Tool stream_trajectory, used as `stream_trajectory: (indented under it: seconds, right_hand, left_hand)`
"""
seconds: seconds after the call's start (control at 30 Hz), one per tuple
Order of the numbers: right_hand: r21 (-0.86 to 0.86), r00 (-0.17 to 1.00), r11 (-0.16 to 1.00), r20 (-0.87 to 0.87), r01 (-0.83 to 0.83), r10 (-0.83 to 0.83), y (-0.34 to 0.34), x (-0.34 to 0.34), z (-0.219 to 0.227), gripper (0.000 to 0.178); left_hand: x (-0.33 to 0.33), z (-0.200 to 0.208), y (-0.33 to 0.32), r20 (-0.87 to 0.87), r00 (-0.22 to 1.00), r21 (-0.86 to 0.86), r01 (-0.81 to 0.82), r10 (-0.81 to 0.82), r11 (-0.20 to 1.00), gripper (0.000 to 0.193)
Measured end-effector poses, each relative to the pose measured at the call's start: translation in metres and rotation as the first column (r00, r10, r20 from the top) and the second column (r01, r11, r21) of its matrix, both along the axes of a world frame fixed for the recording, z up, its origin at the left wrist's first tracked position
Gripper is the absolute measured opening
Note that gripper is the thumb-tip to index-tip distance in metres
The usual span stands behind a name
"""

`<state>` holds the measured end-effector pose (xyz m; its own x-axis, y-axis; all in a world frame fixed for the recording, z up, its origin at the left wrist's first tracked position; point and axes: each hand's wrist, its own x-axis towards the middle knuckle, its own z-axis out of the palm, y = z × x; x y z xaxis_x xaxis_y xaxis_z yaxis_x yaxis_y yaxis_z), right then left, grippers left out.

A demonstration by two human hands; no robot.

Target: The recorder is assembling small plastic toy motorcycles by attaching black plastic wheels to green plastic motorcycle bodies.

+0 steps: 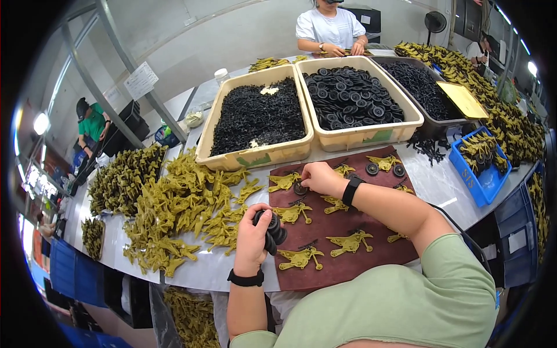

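Over the maroon mat, a black wheel in the fingertip pinch of the right hand, partly hidden. Lower left, a stack of wheels in the curled left hand, far fingers out of sight. Across the mat, yellow parts in rough rows, some covered by the right forearm. Beyond, a yellow heap and a tub of black bits too fine to make out. Farthest, a person, head cut off above.
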<state>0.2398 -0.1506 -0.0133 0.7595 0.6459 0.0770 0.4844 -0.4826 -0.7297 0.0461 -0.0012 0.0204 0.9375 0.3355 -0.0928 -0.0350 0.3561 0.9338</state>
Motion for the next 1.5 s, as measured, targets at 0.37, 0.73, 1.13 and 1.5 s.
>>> stream_trajectory:
  seconds: [0.37, 0.73, 1.13, 1.5]
  right_hand:
    - [0.382, 0.651, 0.839, -0.530, -0.388, 0.542, 0.014, -0.046, 0.038, 0.029]
    - [0.536, 0.249, 0.835, -0.797, -0.128, 0.550, 0.032, -0.039, 0.036, 0.021]
    - [0.395, 0.512, 0.887, -0.725, -0.240, 0.461, 0.044, -0.050, 0.051, 0.026]
    - [0.101, 0.988, 0.985, 0.076, -0.140, 0.132, 0.079, -0.006, 0.014, 0.017]
  left_hand:
    - [-0.003, 0.006, -0.006, -0.014, 0.964, 0.018, 0.267, -0.267, 0.964, 0.016]
    - [-0.018, 0.010, 0.000, -0.056, 0.954, 0.064, 0.299, -0.296, 0.952, 0.019]
    - [-0.028, 0.015, 0.003, 0.002, 0.966, 0.553, 0.214, -0.259, 0.805, 0.026]
    - [-0.038, 0.009, 0.015, -0.048, 0.983, 0.407, 0.182, -0.178, 0.895, 0.029]
